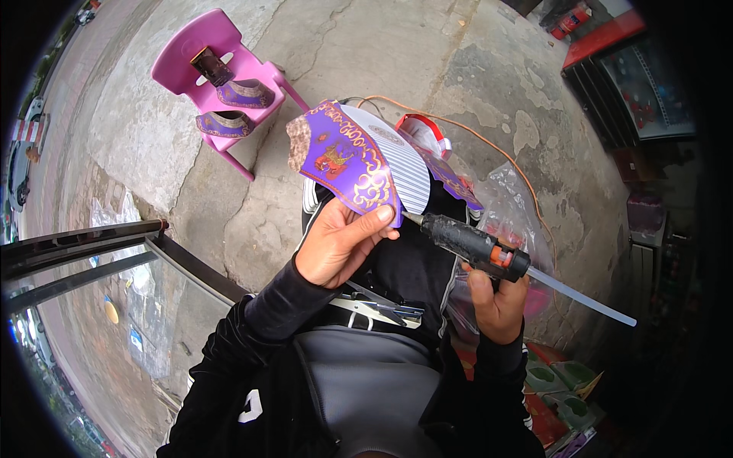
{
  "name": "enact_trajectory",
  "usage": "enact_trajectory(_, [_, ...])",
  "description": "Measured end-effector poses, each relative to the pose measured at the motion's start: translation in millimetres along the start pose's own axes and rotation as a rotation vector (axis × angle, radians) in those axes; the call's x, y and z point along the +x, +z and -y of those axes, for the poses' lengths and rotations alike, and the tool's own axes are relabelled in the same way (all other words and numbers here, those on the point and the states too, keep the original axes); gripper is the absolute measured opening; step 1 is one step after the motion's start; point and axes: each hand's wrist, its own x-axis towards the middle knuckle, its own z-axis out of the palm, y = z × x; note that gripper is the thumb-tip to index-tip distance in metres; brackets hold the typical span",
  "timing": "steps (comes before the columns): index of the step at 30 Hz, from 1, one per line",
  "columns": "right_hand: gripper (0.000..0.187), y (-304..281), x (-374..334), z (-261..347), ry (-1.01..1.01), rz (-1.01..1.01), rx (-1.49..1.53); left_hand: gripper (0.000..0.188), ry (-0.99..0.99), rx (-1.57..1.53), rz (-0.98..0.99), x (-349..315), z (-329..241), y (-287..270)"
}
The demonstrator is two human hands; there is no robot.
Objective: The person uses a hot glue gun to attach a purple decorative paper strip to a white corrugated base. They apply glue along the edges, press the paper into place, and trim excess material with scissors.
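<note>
My left hand (347,238) pinches the lower corner of a purple printed card piece (353,164) between thumb and fingers. Gold scrollwork, a small colored figure and a brown furry-looking edge decorate the card. Behind it shows a striped grey and white rounded panel (393,156); whether the two are joined is hidden. My right hand (500,300) is wrapped around a black hot glue gun (473,246), its nozzle at the card's edge beside my left fingertips. A long translucent glue stick (584,296) juts from the gun's back end.
A pink plastic chair (177,65) at the far left carries two curved purple pieces (246,95) and a dark can (211,67). Scissors (393,311) lie on my lap. A clear plastic bag (515,217) and an orange cable (500,145) are to the right. A glass-topped frame (84,237) stands left.
</note>
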Motion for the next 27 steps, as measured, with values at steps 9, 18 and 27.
enact_trajectory(9, [0.024, -7.3, -5.8, 4.4, 0.024, 0.067, -0.051, 0.018, 0.013, -0.004, 0.001, 0.0, -1.6, 1.6])
enact_trajectory(18, [0.025, -2.7, -2.7, 4.7, -0.001, 0.022, -0.067, 0.015, -0.007, -0.059, 0.031, -0.1, -0.7, 0.2])
enact_trajectory(27, [0.026, 0.2, 1.9, 8.6, -0.008, 0.012, -0.041, 0.015, -0.052, -0.14, 0.052, 0.6, -1.2, -3.3])
